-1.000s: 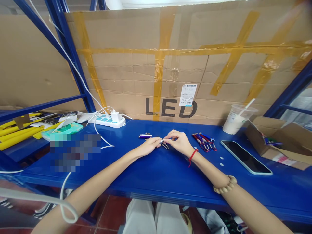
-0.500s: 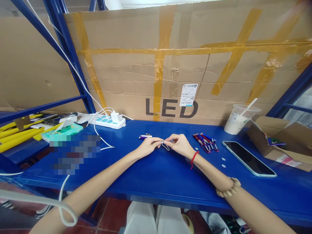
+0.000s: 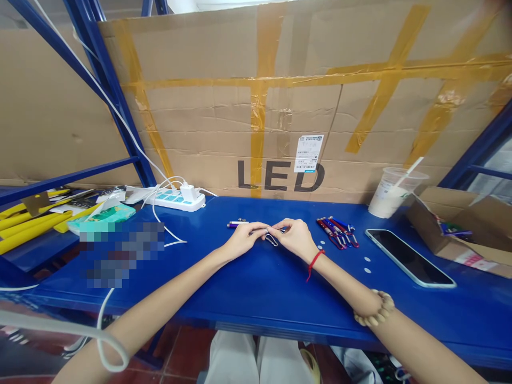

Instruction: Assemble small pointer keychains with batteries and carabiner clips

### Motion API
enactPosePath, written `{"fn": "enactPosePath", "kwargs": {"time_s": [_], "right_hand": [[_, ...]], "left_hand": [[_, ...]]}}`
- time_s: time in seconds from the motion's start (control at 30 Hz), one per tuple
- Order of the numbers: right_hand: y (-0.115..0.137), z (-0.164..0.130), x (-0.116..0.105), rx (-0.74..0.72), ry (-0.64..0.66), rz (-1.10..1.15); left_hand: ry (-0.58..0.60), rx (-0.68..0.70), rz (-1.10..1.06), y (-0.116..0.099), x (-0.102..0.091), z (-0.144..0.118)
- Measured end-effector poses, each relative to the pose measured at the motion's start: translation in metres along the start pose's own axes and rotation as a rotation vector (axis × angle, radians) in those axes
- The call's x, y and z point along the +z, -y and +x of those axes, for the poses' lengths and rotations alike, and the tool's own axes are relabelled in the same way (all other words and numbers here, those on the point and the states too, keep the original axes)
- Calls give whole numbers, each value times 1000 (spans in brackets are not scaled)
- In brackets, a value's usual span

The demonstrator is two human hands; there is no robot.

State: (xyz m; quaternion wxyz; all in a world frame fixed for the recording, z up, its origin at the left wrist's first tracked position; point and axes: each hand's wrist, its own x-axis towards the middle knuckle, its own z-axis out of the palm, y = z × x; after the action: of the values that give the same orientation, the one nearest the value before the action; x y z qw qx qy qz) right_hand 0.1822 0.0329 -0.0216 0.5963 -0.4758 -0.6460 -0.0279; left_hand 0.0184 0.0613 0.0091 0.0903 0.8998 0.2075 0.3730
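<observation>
Blue table (image 3: 256, 288) and rack (image 3: 116, 96); brown cardboard (image 3: 224, 122) with yellow-brown tape and black "LED" lettering. Red and blue pens (image 3: 337, 231). White power strip (image 3: 176, 199) with pale blue sockets. Black phone (image 3: 409, 257). Yellow bars (image 3: 30, 224). Red string and beige beads on right arm.

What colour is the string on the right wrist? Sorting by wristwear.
Red, a thin string by the right hand; the head view shows it.
</observation>
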Motion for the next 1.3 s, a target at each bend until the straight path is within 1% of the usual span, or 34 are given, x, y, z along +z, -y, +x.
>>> {"fn": "enactPosePath", "kwargs": {"time_s": [0.1,0.2,0.33,0.43,0.53,0.63,0.77,0.83,0.93,1.03,1.1,1.23,1.3], "right_hand": [[1,0,0,38,23,-44],[0,2,0,59,78,-3],[-2,4,-1,110,114,22],[-3,4,0,112,99,0],[-6,5,2,20,69,-49],[-9,6,3,-54,83,-74],[-10,9,0,-43,84,-28],[-11,9,-2,-24,102,-1],[-10,9,-5,-14,175,66],[-9,7,-6,-12,251,198],[-7,5,-6,12,280,286],[-5,4,-5,171,353,385],[-5,5,-4,213,368,406]], "left_hand": [[3,45,121,1,0,1],[4,75,214,2,1,2],[-6,85,257,0,1,2],[-7,91,267,0,1,2],[-7,64,252,3,2,2],[-6,4,186,6,3,3],[-32,-59,-14,6,5,4],[-38,-61,-81,4,6,3],[-21,-42,-68,2,6,0],[-16,-7,-32,1,6,-3],[-23,30,5,1,4,-4],[-49,123,160,-2,2,-3],[-85,138,223,-3,1,-2]]}}
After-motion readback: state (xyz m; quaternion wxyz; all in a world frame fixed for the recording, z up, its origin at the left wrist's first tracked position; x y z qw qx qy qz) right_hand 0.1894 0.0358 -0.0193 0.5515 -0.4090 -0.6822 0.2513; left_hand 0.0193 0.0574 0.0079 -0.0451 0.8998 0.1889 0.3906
